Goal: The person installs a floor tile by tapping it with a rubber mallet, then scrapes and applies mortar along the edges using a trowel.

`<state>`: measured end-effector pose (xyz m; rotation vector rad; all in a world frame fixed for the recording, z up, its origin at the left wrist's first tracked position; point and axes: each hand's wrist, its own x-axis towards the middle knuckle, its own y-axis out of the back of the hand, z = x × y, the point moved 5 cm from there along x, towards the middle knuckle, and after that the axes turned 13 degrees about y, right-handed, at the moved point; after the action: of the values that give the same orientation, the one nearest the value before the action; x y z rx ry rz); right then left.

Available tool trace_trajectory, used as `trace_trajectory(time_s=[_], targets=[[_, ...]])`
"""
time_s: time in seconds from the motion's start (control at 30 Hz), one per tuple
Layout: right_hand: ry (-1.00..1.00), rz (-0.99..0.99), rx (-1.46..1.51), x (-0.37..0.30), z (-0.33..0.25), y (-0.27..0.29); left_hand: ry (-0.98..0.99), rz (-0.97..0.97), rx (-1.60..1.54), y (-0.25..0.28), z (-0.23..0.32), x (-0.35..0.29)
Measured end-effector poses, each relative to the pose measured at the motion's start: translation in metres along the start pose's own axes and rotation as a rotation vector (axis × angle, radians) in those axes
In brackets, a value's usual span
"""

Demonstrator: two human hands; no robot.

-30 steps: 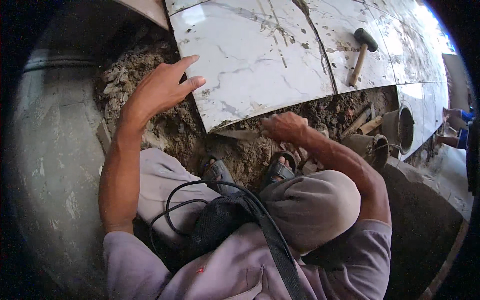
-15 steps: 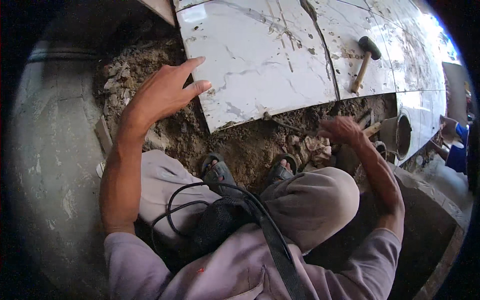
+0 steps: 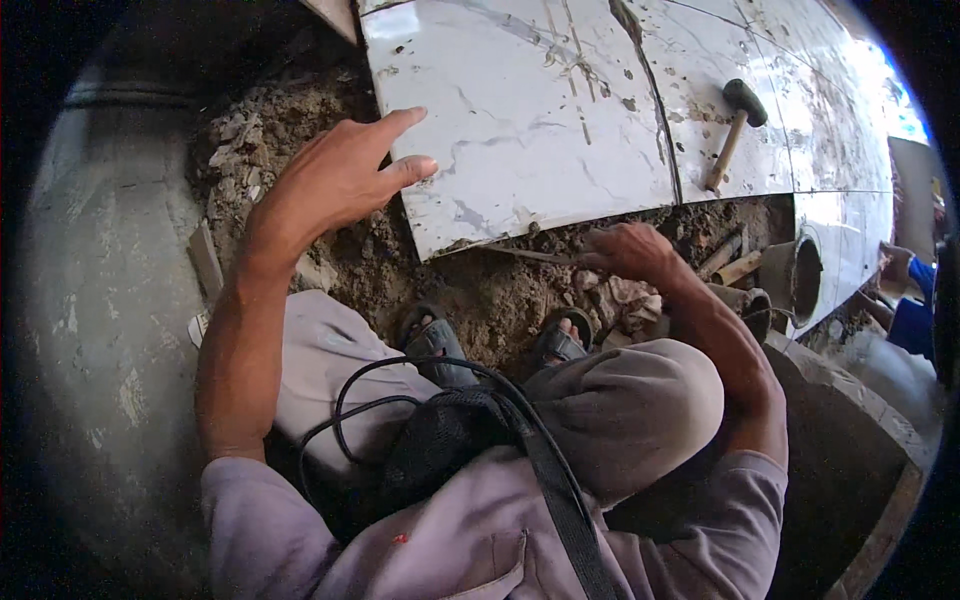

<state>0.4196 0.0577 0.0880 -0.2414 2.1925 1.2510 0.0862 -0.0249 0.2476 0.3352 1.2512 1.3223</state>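
My left hand (image 3: pixel 335 180) is at the left edge of a large white marbled tile (image 3: pixel 540 130). Its thumb and forefinger are stretched out and apart over the tile; nothing is in it. My right hand (image 3: pixel 632 250) is closed around the handle of what looks like a trowel (image 3: pixel 530 255), seen nearly edge-on. The trowel's thin grey blade points left along the tile's near edge, close to the front corner. Its handle is hidden in my fist. Loose brown soil (image 3: pixel 490 290) lies below that edge.
A mallet (image 3: pixel 738 120) with a dark head and wooden handle lies on the tiles to the right. A bucket-like container (image 3: pixel 803 275) tips on its side beyond my right hand. Rubble (image 3: pixel 625 300) sits near my sandals (image 3: pixel 440 350). Another person's blue sleeve (image 3: pixel 912 322) shows at far right.
My right hand has moved left and slightly up, bringing the trowel along the tile's edge toward the front corner. My left hand has shifted slightly right over the tile.
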Motion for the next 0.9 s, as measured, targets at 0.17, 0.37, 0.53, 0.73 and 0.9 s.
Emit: trace_trajectory(time_s=[0.17, 0.37, 0.53, 0.73, 0.9], targets=[[-0.121, -0.071, -0.097, -0.056, 0.045, 0.002, -0.098, 0.055, -0.060, 0.001, -0.006, 0.001], [-0.057, -0.148, -0.096, -0.040, -0.002, 0.011, -0.025, -0.005, -0.004, 0.005, 0.011, 0.002], [-0.035, -0.219, -0.265, -0.026, 0.038, 0.051, 0.018, -0.034, 0.012, 0.006, 0.006, -0.002], [-0.263, -0.162, -0.196, -0.121, 0.141, 0.043, -0.021, 0.001, -0.061, 0.009, 0.014, -0.011], [-0.343, -0.243, -0.303, -0.122, 0.107, 0.032, -0.070, 0.020, -0.057, 0.011, 0.010, -0.004]])
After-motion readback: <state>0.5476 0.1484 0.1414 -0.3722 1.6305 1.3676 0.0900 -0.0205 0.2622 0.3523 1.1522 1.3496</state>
